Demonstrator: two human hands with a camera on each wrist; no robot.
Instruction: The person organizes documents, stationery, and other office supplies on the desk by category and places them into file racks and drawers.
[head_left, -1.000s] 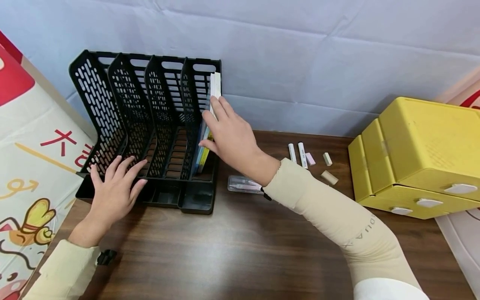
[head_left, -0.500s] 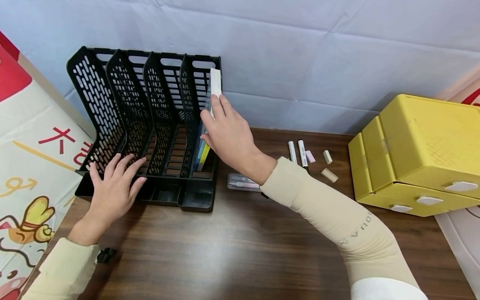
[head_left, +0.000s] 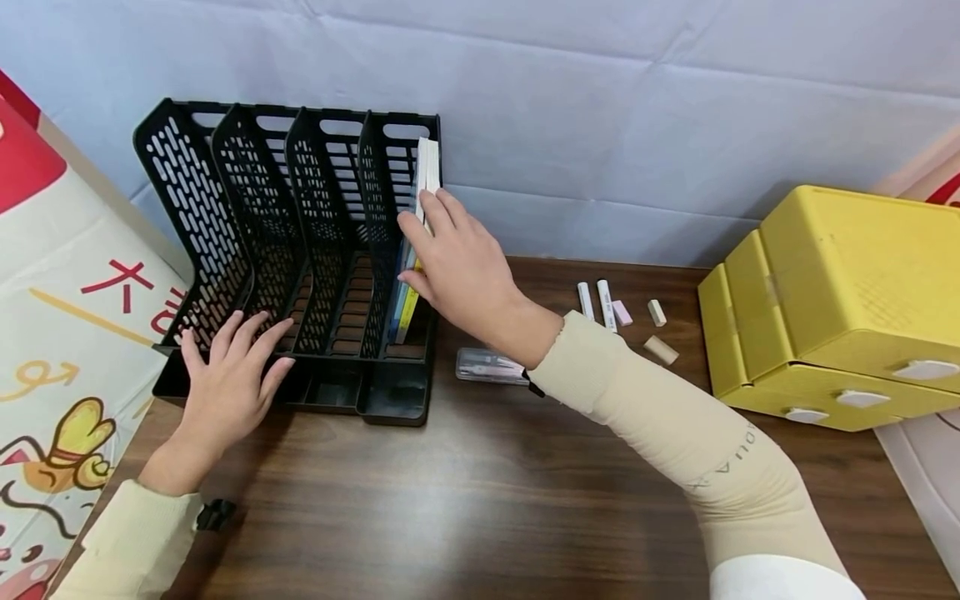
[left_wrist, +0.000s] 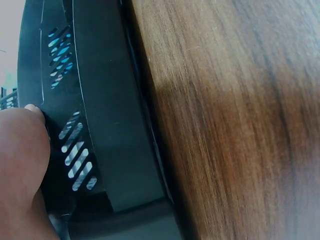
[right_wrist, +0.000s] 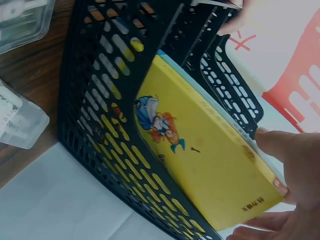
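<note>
A black desktop file rack (head_left: 345, 362) with upright dividers stands on the left of the table. In its rightmost slot lean a yellow book (right_wrist: 200, 165) and a blue book (head_left: 397, 304) side by side. My right hand (head_left: 468, 267) grips the pair near their upper edges, thumb on the blue side and fingers at the yellow one. The books' lower ends are down inside the slot. My left hand (head_left: 225, 392) rests with spread fingers on the rack's front left edge, holding nothing. In the left wrist view, part of this hand touches the rack.
Right of the rack lies a clear pencil case (head_left: 487, 367), partly behind the right wrist. Two white markers (head_left: 606, 307), a pink eraser (head_left: 622, 313) and small blocks (head_left: 660, 350) lie farther right. A yellow drawer box (head_left: 810, 308) stands at the right; a pale cloth wall is behind.
</note>
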